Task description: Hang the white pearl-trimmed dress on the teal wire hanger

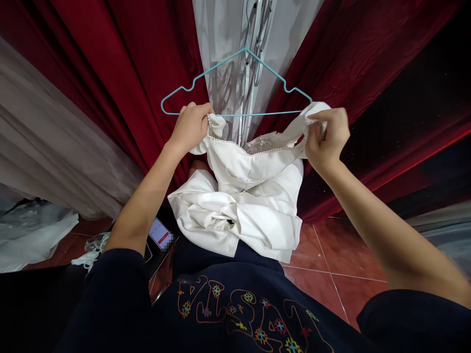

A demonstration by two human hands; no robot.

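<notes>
A white satin dress (253,171) with a pearl-beaded neckline lies bunched over my lap, its bodice raised in front of me. My left hand (192,126) grips the dress at its left shoulder, beside the beaded edge. On the other side, my right hand (327,139) pinches the right shoulder strap near the end of the hanger. The light-blue clothes hanger (246,49) hangs just beyond the bodice. Its right end meets the raised strap; whether the strap is looped over it I cannot tell. The hanger's lower bar runs behind my left fingers.
Red curtains (147,63) and white drapes (221,29) hang around the hanger. A lit phone (161,234) rests at my left by a dark surface. White tulle (40,230) lies at far left. Red floor tiles (320,264) show at the right.
</notes>
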